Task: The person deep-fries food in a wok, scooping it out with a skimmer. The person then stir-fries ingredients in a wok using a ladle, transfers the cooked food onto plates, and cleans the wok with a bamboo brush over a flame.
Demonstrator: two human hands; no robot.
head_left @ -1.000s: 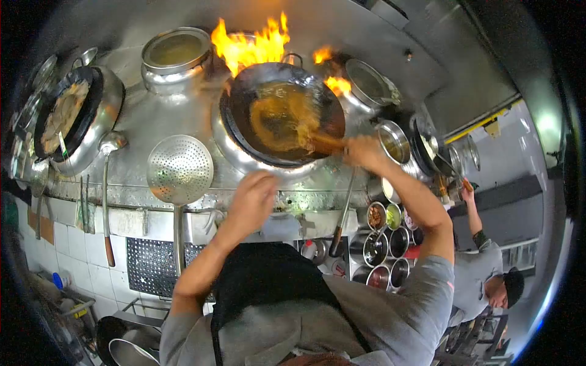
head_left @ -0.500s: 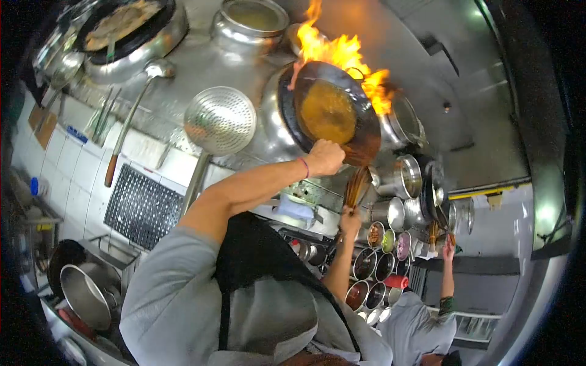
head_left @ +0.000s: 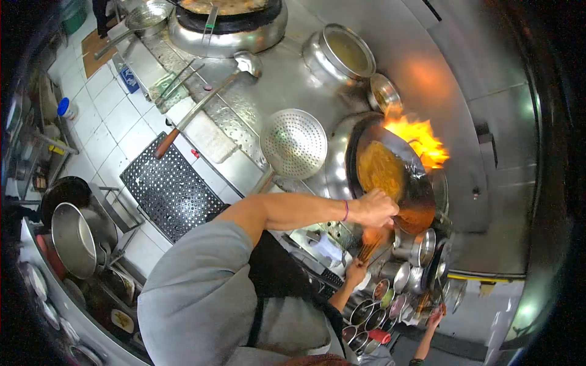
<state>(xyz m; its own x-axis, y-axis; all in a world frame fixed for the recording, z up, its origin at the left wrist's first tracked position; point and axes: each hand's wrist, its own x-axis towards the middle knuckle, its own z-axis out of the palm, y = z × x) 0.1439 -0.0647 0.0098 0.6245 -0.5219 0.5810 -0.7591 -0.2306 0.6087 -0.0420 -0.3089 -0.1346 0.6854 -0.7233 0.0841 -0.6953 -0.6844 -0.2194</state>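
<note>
My left hand [head_left: 377, 210], a cord around its wrist, is closed at the near rim of a dark wok [head_left: 421, 195]. The wok sits tilted over a steel burner ring [head_left: 340, 161], with yellow-brown liquid [head_left: 379, 169] inside and flames [head_left: 421, 140] rising behind its far side. Lower down, my right hand [head_left: 355, 272] grips a bamboo wok brush [head_left: 367, 251], its bristle end close under the wok. A perforated skimmer [head_left: 293, 143] lies on the stove left of the wok.
A long-handled ladle [head_left: 201, 107] crosses the stove edge. A lidless pot [head_left: 348, 52] and another large wok [head_left: 229, 27] stand farther back. Several seasoning containers [head_left: 363, 311] line the lower right, where a co-worker's hand [head_left: 436, 314] shows. A black perforated mat [head_left: 174, 189] lies at left.
The camera view has shifted, moving the scene right and down. The wok's liquid has changed shape and the flames spread less high. Both hands keep their grips.
</note>
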